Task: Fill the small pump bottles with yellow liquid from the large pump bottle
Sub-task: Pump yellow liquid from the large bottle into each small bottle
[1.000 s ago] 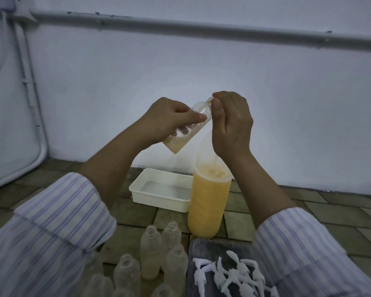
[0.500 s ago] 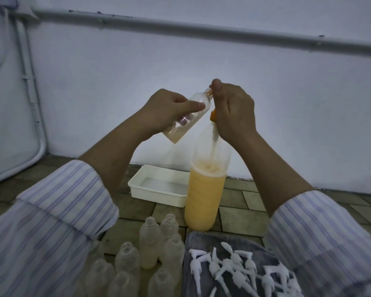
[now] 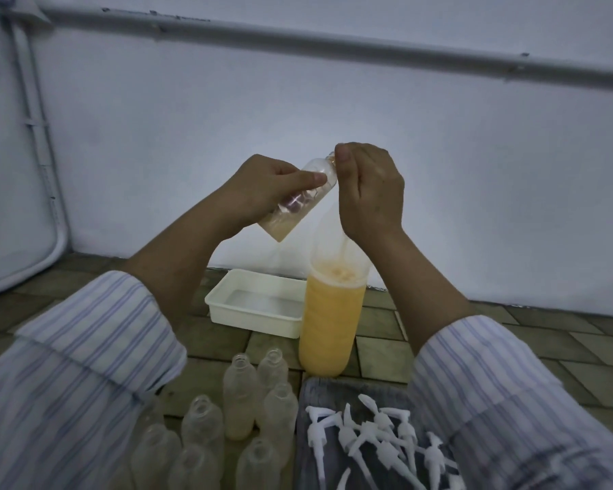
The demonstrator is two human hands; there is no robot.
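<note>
The large bottle [image 3: 328, 323] stands upright on the tiled floor, about two-thirds full of yellow liquid. My right hand [image 3: 368, 192] is closed over its pump head at the top, which is hidden under the fingers. My left hand [image 3: 262, 192] holds a small clear bottle [image 3: 299, 203] tilted, mouth up against the pump spout by my right thumb. A little yellowish liquid sits in its low end. Several small bottles [image 3: 239, 401] without caps stand on the floor in front of me; one holds a little yellow liquid.
A white rectangular tray [image 3: 255, 304] with some clear liquid sits behind the large bottle, near the wall. Several white pump heads [image 3: 372, 440] lie on a dark cloth [image 3: 315, 394] at lower right. A pipe runs along the pale wall.
My right hand went down on the pump half a second ago and has come back up. The view shifted slightly. The small bottle stays at the spout.
</note>
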